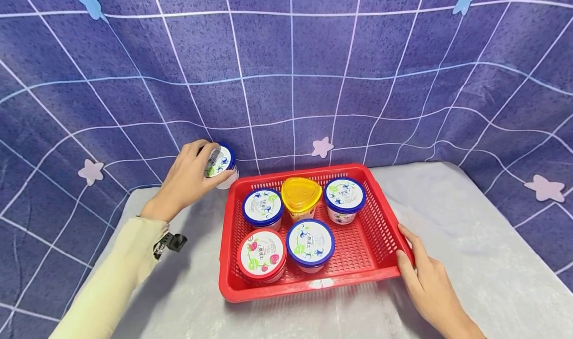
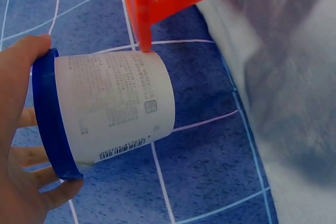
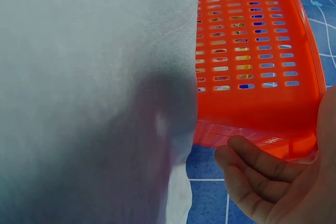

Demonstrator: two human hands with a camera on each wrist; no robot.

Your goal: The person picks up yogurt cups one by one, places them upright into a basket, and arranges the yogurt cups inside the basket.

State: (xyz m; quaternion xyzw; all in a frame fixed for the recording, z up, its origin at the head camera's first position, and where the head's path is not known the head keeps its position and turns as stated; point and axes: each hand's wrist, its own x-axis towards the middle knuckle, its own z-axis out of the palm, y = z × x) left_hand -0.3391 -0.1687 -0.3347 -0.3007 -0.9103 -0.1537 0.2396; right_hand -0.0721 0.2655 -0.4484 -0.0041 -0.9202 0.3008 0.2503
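At the back left, my left hand (image 1: 190, 172) grips a white tub with a blue lid (image 1: 227, 176) by its rim, just beyond the basket's corner. The left wrist view shows fingers and thumb around the lid of that tub (image 2: 113, 98), its printed side and barcode facing the camera. My right hand (image 1: 427, 279) holds the near right corner of a red plastic basket (image 1: 313, 290). Inside stand three blue-lidded tubs (image 1: 344, 196), a red-lidded tub (image 1: 262, 254) and a yellow-lidded cup (image 1: 301, 195). In the right wrist view the right hand (image 3: 273, 182) curls at the basket's corner.
A grey-white cloth (image 1: 447, 214) covers the table under the basket. Behind it hangs a purple-blue curtain (image 1: 268, 80) with a grid and star pattern. The basket's right side holds bare floor beside the tubs.
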